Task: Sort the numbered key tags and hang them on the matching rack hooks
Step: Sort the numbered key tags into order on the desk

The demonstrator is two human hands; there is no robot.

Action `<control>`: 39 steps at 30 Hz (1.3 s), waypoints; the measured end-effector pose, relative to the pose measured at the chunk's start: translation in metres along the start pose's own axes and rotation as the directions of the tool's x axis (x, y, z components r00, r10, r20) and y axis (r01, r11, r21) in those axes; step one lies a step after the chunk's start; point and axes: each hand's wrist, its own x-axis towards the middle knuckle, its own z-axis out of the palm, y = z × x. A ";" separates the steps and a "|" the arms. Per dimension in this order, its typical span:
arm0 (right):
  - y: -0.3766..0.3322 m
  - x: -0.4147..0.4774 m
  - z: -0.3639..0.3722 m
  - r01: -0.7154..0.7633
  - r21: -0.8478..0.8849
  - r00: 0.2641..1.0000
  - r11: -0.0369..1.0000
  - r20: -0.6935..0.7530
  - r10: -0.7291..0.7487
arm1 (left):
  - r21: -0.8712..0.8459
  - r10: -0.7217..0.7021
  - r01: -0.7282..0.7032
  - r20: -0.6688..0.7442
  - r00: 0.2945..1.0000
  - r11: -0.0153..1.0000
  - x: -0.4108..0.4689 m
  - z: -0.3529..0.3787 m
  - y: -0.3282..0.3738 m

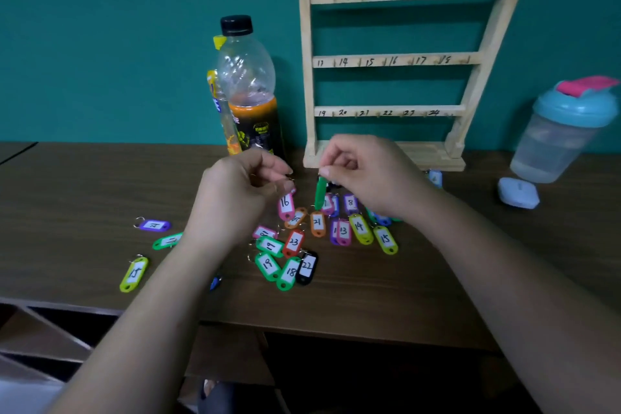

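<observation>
– So, which way do the held tags point?

– Both hang long axis upright, ring end up. The left hand point(242, 191) has its fingers curled, pinching the ring of the pink tag 16 point(286, 205), label facing the camera. The right hand point(366, 175) pinches the top of a green tag point(321, 193) that is turned edge-on, so I cannot read its number.

– Where are they, exactly?

– Just above the pile of tags point(294, 242), in front of the rack point(396, 59) base, with the two hands near each other but apart.

– And the surface?

– A dark brown wooden table point(369, 296) against a teal wall point(100, 44). The rack stands upright at the back, with its rails numbered 7 to 12, 13 to 18 and 19 to 24. A drink bottle point(250, 94) stands just left of it, a shaker cup point(564, 131) well to the right.

– Room to move?

– Bare wood lies between the pile and the table's front edge, and at the far left. A yellow-green tag 15 point(133, 274) and a purple tag point(154, 224) lie flat to the left, apart from the pile.
</observation>
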 end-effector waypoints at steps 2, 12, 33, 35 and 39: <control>0.011 -0.015 -0.023 -0.059 -0.001 0.998 0.998 0.031 0.059 | -0.030 0.004 -0.003 0.038 0.999 1.000 -0.003 0.012 0.009; 0.054 -0.073 -0.075 -0.169 -0.064 0.970 0.984 0.167 0.177 | -0.091 0.063 -0.047 0.192 0.979 0.995 -0.011 0.062 0.038; 0.079 -0.079 -0.058 -0.092 -0.205 0.983 0.974 0.139 0.122 | -0.010 0.041 -0.040 0.306 0.951 0.999 -0.013 0.104 0.052; 0.079 -0.078 -0.053 -0.100 -0.214 0.982 0.972 0.136 0.131 | -0.004 0.042 -0.043 0.310 0.950 0.999 -0.013 0.104 0.052; 0.076 -0.081 -0.051 -0.112 -0.243 0.990 0.964 0.059 0.129 | 0.013 0.054 -0.061 0.295 0.954 0.998 -0.013 0.100 0.052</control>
